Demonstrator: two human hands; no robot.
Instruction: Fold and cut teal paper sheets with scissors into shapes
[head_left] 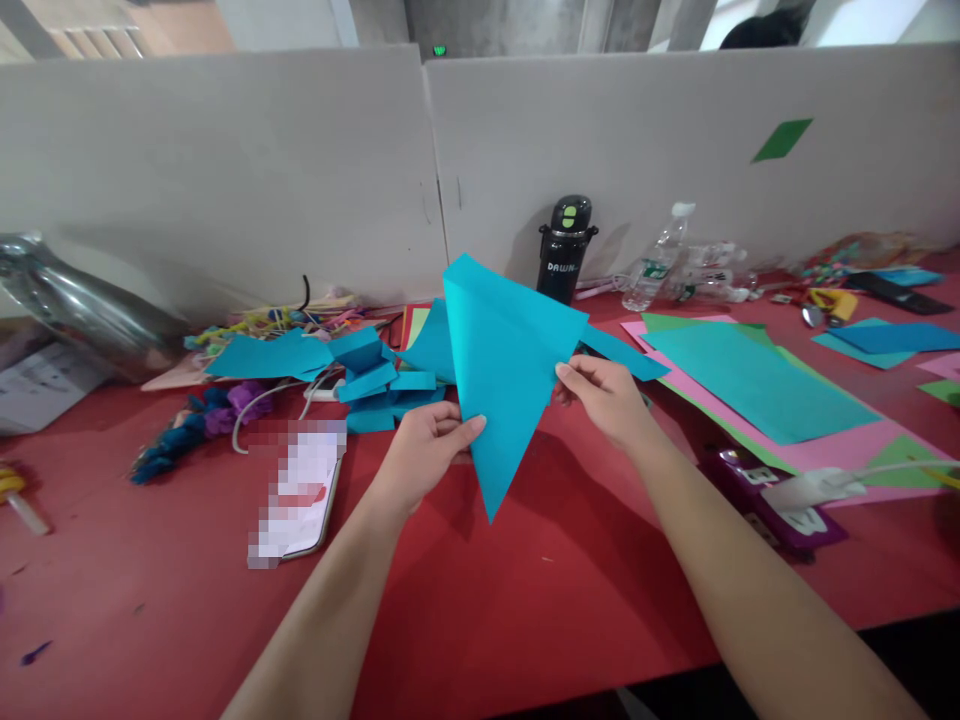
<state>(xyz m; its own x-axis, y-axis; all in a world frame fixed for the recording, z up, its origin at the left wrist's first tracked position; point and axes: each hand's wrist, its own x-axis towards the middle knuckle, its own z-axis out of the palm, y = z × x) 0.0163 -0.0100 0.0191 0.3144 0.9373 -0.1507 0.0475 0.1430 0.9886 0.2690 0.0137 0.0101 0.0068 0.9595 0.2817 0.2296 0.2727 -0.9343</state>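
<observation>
We hold a folded blue paper triangle (499, 375) up above the red worktop (525, 610), our left hand (424, 450) pinching its left edge and our right hand (607, 400) pinching its right edge, so the point hangs down clear of the surface. Beneath it the worktop lies bare toward the near edge, leaving room to lower the sheet. A phone (300, 495) lies just left of our left hand. Farther back sit blue paper scraps (360, 375), stacked coloured sheets (757, 390) at right, and a black flask (566, 250) against the grey partition (225, 170).
</observation>
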